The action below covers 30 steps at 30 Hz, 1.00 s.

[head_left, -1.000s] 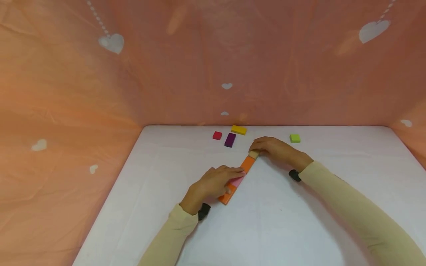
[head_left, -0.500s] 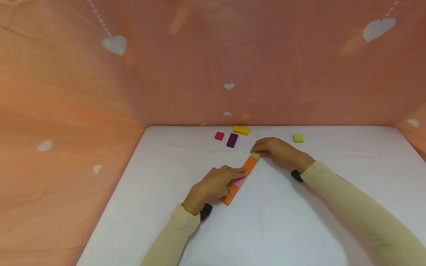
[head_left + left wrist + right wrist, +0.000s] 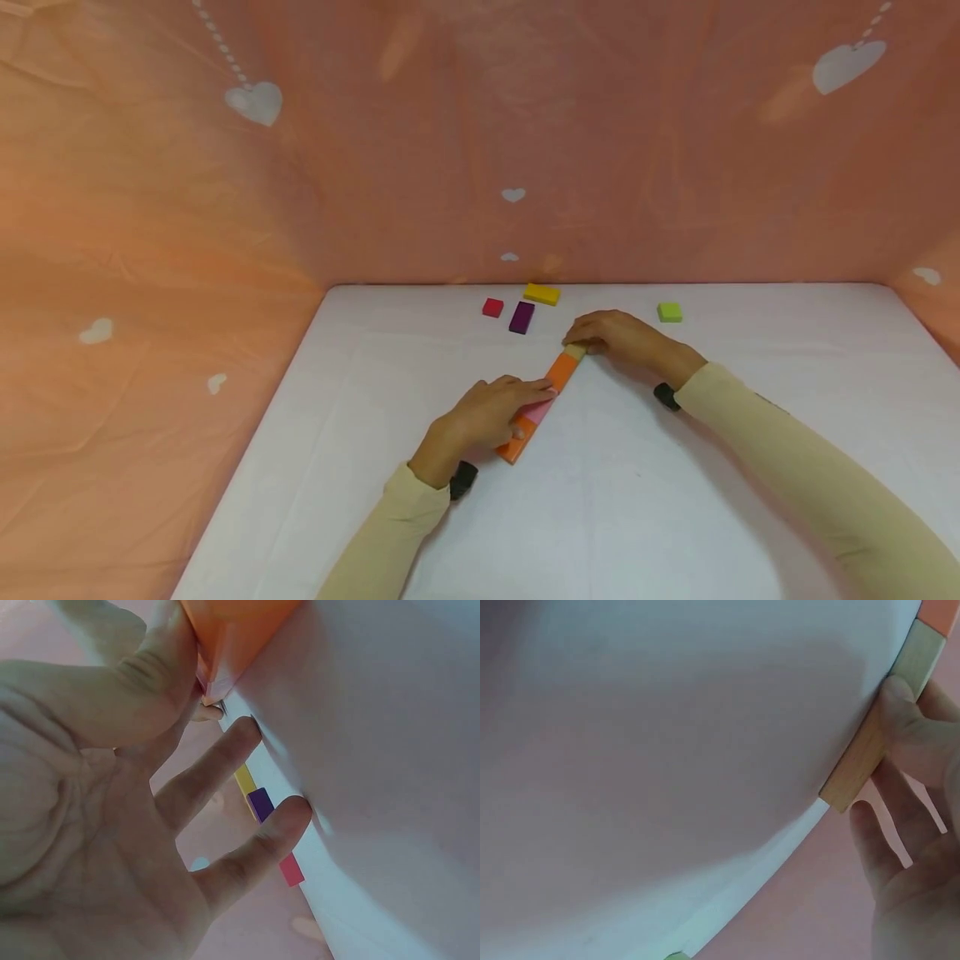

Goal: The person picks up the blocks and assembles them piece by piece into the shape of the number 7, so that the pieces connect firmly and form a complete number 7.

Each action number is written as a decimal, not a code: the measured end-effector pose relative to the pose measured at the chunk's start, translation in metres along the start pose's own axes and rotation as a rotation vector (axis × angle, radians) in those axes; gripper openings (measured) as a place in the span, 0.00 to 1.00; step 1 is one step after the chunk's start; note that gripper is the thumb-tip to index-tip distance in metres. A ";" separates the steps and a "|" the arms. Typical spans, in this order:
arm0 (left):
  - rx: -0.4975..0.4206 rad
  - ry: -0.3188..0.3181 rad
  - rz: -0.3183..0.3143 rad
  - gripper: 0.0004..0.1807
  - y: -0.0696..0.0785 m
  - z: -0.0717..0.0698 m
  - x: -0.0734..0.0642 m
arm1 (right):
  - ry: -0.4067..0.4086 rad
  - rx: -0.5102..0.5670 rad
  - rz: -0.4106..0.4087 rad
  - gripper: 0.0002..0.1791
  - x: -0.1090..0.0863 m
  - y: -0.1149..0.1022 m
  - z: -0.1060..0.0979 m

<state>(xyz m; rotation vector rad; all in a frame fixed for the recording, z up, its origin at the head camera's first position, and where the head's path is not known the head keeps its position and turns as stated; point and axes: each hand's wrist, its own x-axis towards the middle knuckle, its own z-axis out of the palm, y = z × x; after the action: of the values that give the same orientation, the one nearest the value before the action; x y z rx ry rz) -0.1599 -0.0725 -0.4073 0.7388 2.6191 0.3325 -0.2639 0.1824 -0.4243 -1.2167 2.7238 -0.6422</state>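
Note:
A slanting row of flat blocks lies on the white table in the head view: an orange block nearest, then a pink block, another orange block and a pale wooden block. My left hand rests over the near part, its straight index finger across the pink block and its thumb at the near orange one. Its other fingers touch the table in the left wrist view. At the far end my right hand pinches a tan wooden block, which lines up with the pale one in the right wrist view.
Behind the row lie a red block, a purple block and a yellow block. A lime green block is farther right. An orange cloth with hearts rises at the table's back edge.
The right hand has shifted slightly at the row's far end, and less of the pale wooden block shows. The left hand stays in place on the row.

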 end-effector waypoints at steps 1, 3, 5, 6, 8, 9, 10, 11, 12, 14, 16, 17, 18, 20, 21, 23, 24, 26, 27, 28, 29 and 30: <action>0.002 0.001 0.001 0.38 0.000 0.000 0.000 | -0.004 -0.004 0.001 0.16 0.000 0.000 0.000; 0.009 0.001 0.004 0.38 0.001 0.001 0.000 | -0.011 -0.004 0.004 0.16 -0.001 0.000 -0.001; 0.017 0.000 0.005 0.38 0.002 0.002 0.000 | -0.012 -0.005 0.001 0.16 -0.002 0.000 -0.001; 0.019 -0.002 0.005 0.39 0.002 0.002 -0.001 | -0.012 -0.003 0.000 0.16 -0.002 0.000 -0.002; 0.023 -0.003 0.002 0.39 0.003 0.001 -0.001 | -0.003 -0.002 -0.017 0.16 -0.002 0.000 -0.002; 0.026 -0.002 0.001 0.39 0.003 0.001 -0.002 | 0.002 -0.002 -0.021 0.16 -0.003 0.000 -0.002; 0.023 -0.002 0.000 0.39 0.003 0.000 -0.002 | 0.005 0.000 -0.019 0.16 -0.003 0.000 -0.002; 0.021 0.000 0.000 0.39 0.003 -0.001 -0.002 | 0.010 0.000 -0.022 0.16 -0.003 0.000 -0.002; 0.022 0.000 0.000 0.39 0.002 -0.001 -0.002 | 0.015 0.001 -0.028 0.17 -0.003 0.000 -0.002; 0.020 0.001 -0.003 0.39 0.001 -0.002 -0.003 | 0.023 0.001 -0.031 0.17 -0.002 0.000 -0.001; 0.015 -0.002 -0.008 0.39 0.001 -0.002 -0.003 | 0.029 0.006 -0.038 0.17 -0.001 0.000 0.000; 0.015 -0.005 -0.012 0.39 0.000 -0.002 -0.004 | 0.030 0.006 -0.045 0.17 0.000 0.000 0.000; 0.013 -0.009 -0.017 0.39 0.000 -0.002 -0.004 | 0.032 0.007 -0.052 0.17 0.001 0.000 0.001; 0.007 -0.015 -0.024 0.39 0.000 -0.002 -0.005 | 0.031 0.005 -0.059 0.17 0.002 0.001 0.001; 0.006 -0.017 -0.027 0.39 0.000 -0.002 -0.005 | 0.031 0.005 -0.063 0.17 0.002 0.001 0.002; 0.004 -0.017 -0.028 0.39 0.000 -0.001 -0.006 | 0.027 0.001 -0.057 0.17 0.002 0.001 0.003; 0.002 -0.015 -0.026 0.39 0.000 -0.001 -0.006 | 0.025 0.001 -0.049 0.17 0.002 0.001 0.003; -0.002 -0.008 -0.023 0.39 0.000 -0.001 -0.006 | 0.022 0.004 -0.042 0.16 0.002 0.000 0.003; -0.004 -0.005 -0.023 0.39 -0.001 0.000 -0.006 | 0.021 0.007 -0.037 0.17 0.002 0.000 0.003; -0.004 -0.001 -0.022 0.39 -0.001 0.000 -0.006 | 0.022 0.010 -0.034 0.16 0.002 0.000 0.002; -0.008 0.002 -0.022 0.39 -0.001 0.000 -0.006 | 0.024 0.014 -0.035 0.16 0.002 0.000 0.002; -0.010 0.004 -0.023 0.39 -0.002 0.000 -0.005 | 0.025 0.017 -0.035 0.16 0.002 0.000 0.002</action>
<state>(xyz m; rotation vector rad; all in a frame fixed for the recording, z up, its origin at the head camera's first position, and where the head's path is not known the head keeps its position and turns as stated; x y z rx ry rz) -0.1564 -0.0767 -0.4063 0.7040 2.6253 0.3408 -0.2648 0.1800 -0.4253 -1.2643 2.7173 -0.6878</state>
